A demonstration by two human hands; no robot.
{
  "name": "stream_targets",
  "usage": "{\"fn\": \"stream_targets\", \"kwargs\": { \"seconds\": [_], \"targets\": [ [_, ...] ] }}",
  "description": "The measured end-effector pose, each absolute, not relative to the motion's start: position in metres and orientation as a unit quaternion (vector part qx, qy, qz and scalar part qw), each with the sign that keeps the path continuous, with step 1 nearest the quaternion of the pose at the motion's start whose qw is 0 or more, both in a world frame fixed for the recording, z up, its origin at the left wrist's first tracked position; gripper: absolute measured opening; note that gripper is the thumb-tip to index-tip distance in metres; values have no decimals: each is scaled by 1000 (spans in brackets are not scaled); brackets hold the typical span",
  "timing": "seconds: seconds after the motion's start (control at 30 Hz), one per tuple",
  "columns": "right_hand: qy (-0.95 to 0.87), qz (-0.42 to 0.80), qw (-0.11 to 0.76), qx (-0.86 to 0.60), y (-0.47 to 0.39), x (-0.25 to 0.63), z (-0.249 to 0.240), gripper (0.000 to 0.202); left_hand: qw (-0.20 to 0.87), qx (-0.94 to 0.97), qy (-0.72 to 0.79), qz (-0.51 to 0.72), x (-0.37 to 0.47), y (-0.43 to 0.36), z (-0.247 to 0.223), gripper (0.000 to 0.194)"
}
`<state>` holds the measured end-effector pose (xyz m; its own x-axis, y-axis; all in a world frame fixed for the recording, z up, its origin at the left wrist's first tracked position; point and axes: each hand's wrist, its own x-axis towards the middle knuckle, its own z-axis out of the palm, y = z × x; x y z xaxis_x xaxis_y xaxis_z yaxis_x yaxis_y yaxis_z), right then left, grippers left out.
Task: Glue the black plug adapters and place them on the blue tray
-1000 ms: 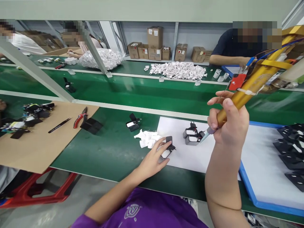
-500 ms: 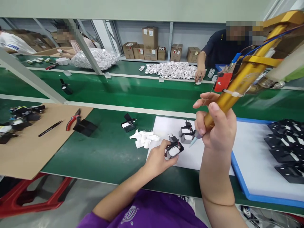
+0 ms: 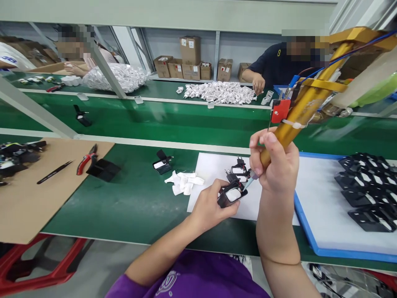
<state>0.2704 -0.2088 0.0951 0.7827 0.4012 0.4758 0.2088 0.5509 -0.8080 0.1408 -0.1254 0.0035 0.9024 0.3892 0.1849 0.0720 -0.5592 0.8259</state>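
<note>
While the left hand pinches a black plug housing just above the near edge of the white sheet on the desk, the right hand is wrapped around a gold dispensing tool, its tip touching the housing. Two more housings sit on the sheet just behind; white scraps lie left of it.

Red pliers, tweezers on cardboard sheet; boxes on shelf.
</note>
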Motion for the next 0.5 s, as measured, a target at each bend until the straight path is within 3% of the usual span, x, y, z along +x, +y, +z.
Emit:
{"fn": "stream_targets", "kwargs": {
  "seconds": [0.5],
  "targets": [
    [-318, 52, 820, -473, -208, 267, 96, 20, 453, 867, 135, 157, 153, -134, -5, 35]
  ]
}}
